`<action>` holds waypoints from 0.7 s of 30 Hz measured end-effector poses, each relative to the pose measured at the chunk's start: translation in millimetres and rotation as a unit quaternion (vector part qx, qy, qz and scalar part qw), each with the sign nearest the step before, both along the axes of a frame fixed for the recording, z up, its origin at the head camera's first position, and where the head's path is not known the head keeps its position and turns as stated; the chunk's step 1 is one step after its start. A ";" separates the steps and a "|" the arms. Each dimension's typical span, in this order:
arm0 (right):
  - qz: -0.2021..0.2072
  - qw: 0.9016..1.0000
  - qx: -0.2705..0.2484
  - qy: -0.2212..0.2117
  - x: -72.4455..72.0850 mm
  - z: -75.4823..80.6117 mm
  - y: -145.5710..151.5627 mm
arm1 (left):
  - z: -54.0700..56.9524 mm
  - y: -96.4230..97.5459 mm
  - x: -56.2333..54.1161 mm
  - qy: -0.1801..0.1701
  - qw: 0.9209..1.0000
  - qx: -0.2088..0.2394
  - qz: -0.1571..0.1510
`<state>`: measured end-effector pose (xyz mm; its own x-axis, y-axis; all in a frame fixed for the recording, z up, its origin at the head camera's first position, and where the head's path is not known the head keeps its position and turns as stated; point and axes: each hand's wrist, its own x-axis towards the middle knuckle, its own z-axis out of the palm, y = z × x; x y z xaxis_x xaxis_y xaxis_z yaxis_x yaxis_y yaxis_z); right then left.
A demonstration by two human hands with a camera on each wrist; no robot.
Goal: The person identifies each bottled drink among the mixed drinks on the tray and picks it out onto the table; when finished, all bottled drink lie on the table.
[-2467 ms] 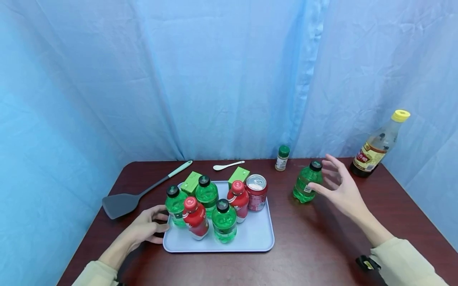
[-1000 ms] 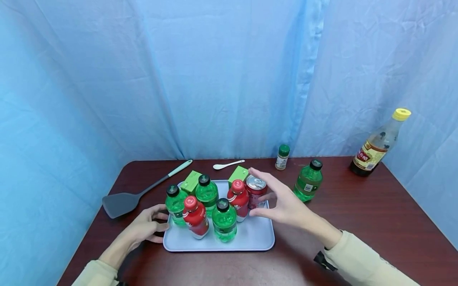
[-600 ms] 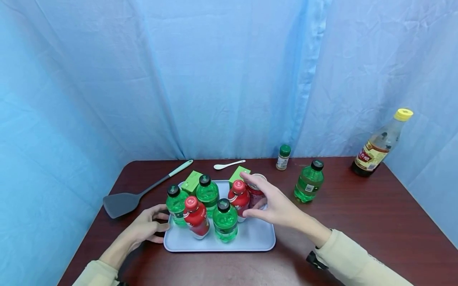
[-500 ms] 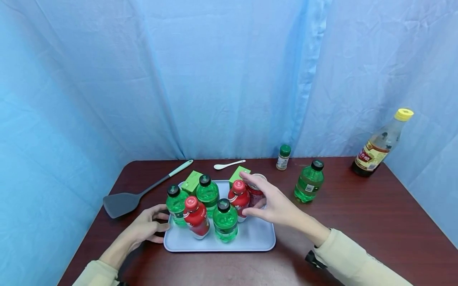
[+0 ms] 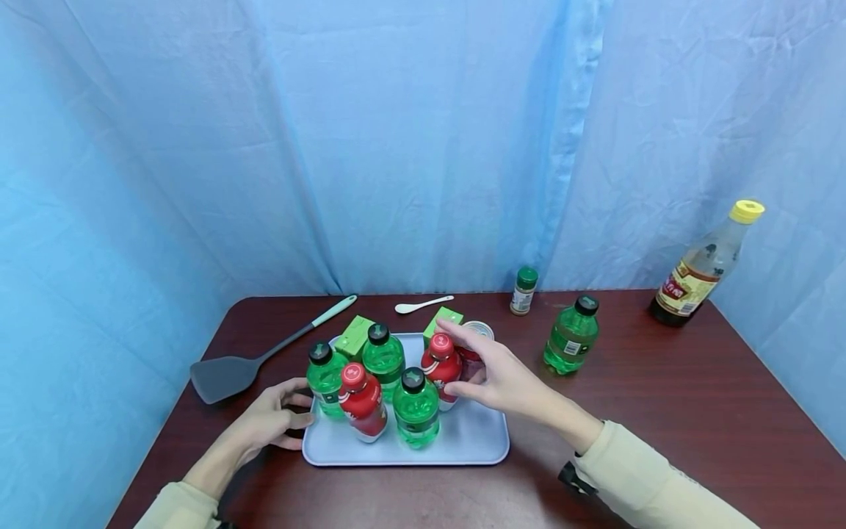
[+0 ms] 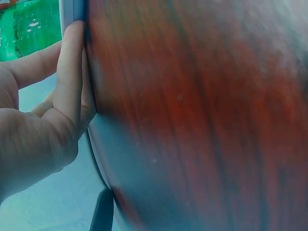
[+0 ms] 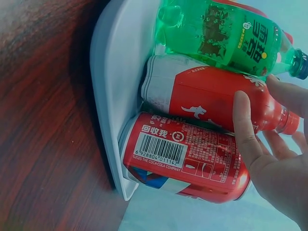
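A pale blue-grey tray (image 5: 469, 444) holds several green soft drink bottles (image 5: 415, 411), a red bottle (image 5: 362, 404), a second red bottle (image 5: 439, 367), a red cola can (image 7: 178, 163) and two green boxes (image 5: 353, 336). My left hand (image 5: 267, 419) stays at the tray's left edge, fingers relaxed against the rim (image 6: 73, 14). Beside the second red bottle, my right hand (image 5: 502, 378) spreads its thumb and fingers about the upper part. The thumb crosses in front of that bottle in the right wrist view; firm contact cannot be told. The hand partly hides the can in the head view.
On the dark wood table (image 5: 661, 397), a spatula (image 5: 225, 378) lies left, with a white spoon (image 5: 423, 304) behind the tray. A green-capped spice jar (image 5: 523, 294), one more green bottle (image 5: 570, 342) and a yellow-capped sauce bottle (image 5: 687, 283) stand right. Blue curtains surround the table.
My right hand has left the separate green bottle at right and moved left over the tray to the second red bottle. Lately it edges slightly further left. My left hand stays put.
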<state>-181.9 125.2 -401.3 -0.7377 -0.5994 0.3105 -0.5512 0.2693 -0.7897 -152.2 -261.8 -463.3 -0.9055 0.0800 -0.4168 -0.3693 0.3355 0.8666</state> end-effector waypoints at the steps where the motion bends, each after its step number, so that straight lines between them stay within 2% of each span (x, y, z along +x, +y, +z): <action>1: 0.001 1.000 -0.002 -0.001 -0.2 -0.1 -0.2 | 0.2 0.2 0.2 0.000 1.000 0.000 0.000; 6: -0.003 1.000 -0.007 0.004 -1.5 -0.2 0.1 | 1.4 0.5 0.2 -0.003 1.000 0.000 0.002; 10: -0.020 1.000 0.010 0.010 -0.2 3.0 1.6 | 0.5 0.2 0.1 -0.004 1.000 -0.001 0.002; 21: -0.062 0.991 0.073 0.090 7.8 4.2 6.1 | 0.9 -0.4 0.0 -0.001 1.000 -0.001 0.000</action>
<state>-174.1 131.4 -397.1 -0.7490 -0.5562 0.3600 -0.6352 0.4483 -0.6289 -152.2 -262.2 -462.3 -0.9043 0.0796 -0.4195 -0.3715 0.3373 0.8650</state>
